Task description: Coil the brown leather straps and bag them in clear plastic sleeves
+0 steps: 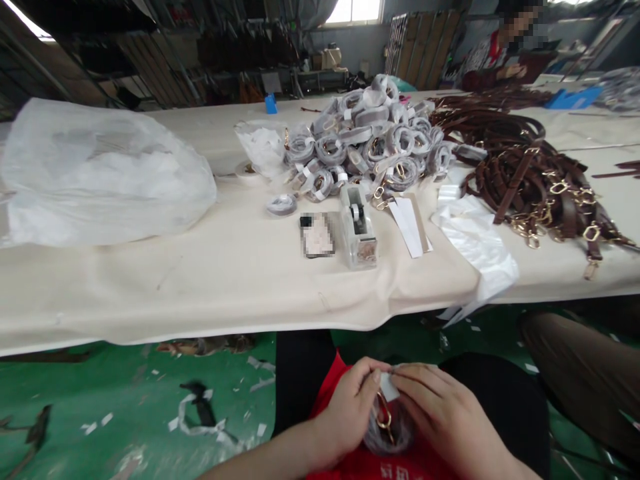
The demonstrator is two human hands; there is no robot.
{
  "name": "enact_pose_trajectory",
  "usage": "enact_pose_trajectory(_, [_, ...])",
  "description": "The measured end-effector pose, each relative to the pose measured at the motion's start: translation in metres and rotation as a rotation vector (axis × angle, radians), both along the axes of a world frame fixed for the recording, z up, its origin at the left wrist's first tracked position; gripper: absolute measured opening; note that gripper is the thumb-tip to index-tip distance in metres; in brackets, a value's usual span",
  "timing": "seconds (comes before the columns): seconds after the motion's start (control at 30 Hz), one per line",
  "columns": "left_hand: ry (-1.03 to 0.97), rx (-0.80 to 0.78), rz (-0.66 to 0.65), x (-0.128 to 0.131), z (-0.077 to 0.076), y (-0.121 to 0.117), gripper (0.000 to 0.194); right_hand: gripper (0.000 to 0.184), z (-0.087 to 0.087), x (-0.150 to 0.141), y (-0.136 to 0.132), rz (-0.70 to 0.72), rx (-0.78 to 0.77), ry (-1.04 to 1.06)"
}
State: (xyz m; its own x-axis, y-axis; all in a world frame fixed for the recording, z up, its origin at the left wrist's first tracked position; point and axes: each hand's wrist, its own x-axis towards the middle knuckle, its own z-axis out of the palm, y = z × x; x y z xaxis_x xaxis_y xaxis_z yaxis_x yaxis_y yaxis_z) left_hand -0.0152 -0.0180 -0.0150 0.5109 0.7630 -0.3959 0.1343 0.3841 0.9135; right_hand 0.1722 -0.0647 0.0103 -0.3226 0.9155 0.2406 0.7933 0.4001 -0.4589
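Observation:
Over my lap, in front of a red garment, I hold a coiled strap (389, 430) in clear plastic wrap. A gold clasp hangs inside its ring, and a white paper tag (389, 387) sits at the top of the coil. My left hand (353, 400) pinches the coil beside the tag, thumb and forefinger at its upper left. From the other side my right hand (440, 407) wraps the coil, fingertips meeting near the tag's upper edge. The coil's underside is hidden by the hands.
A cloth-covered table (240, 280) holds a tape dispenser (358, 227), paper strips (409, 223), a heap of wrapped straps (370, 140), loose brown straps (520, 173), plastic sleeves (477, 240) and a large plastic bag (110, 173). A person (493, 57) is at the far right.

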Motion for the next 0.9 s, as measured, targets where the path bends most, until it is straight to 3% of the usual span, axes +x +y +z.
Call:
enact_pose_trajectory(0.23, [-0.025,0.068,-0.004,0.001,0.006,0.000,0.040,0.024,0.012,-0.004,0.009,0.103,0.038,0.051])
enact_pose_trajectory(0.37, [-0.045,0.028,0.024,0.002,0.003,-0.001,0.047,0.025,0.015,-0.002,0.011,0.174,0.038,0.074])
enact_pose_trajectory(0.73, [-0.009,-0.080,-0.052,0.005,-0.008,0.000,0.042,0.035,-0.009,0.004,-0.013,0.201,0.070,-0.026])
enact_pose_trajectory(0.9, [-0.026,-0.111,-0.070,0.001,-0.015,0.001,0.042,0.033,-0.004,0.006,-0.007,0.246,-0.030,-0.021])
